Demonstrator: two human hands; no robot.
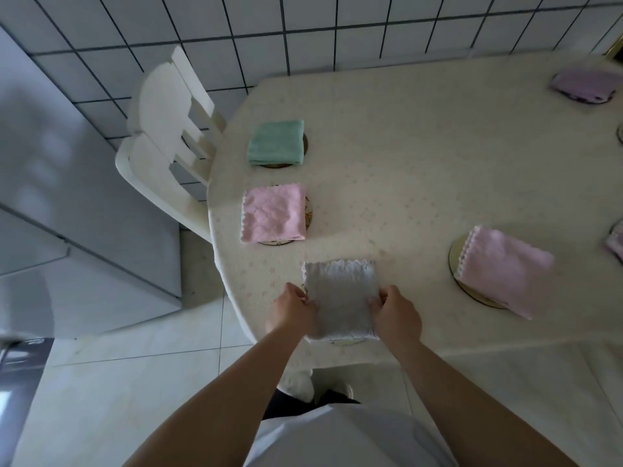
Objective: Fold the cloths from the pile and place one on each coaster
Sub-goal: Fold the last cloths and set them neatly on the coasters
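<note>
Low in the middle of the frame, a folded grey cloth (340,298) lies on the table (421,170) close to its near edge, and both hands hold it by its sides: the left hand (293,311) pinches the left edge with fingertips curled in against the fabric, and the right hand (396,313) grips the right edge the same way. Holding both sides at once keeps the layers stacked and lets the square be squared up over what lies beneath; a thin arc of a coaster (347,341) peeps out under the cloth's near edge, so the cloth seems to be going down on, or being centred over, that coaster. Other places are already served, which is likely why this spot is in hand: a green cloth (275,142) sits on a coaster at centre left of the frame, a pink cloth (273,216) on another just below it, a second pink cloth (504,276) on a round coaster at the right, and a lilac cloth (586,85) on one at the upper right. Each covers most of its coaster, with only a rim showing. At the right edge another cloth is partly cut off. No pile of unfolded cloths is in view. A white chair (168,136) stands at the table's left side, tucked close.
</note>
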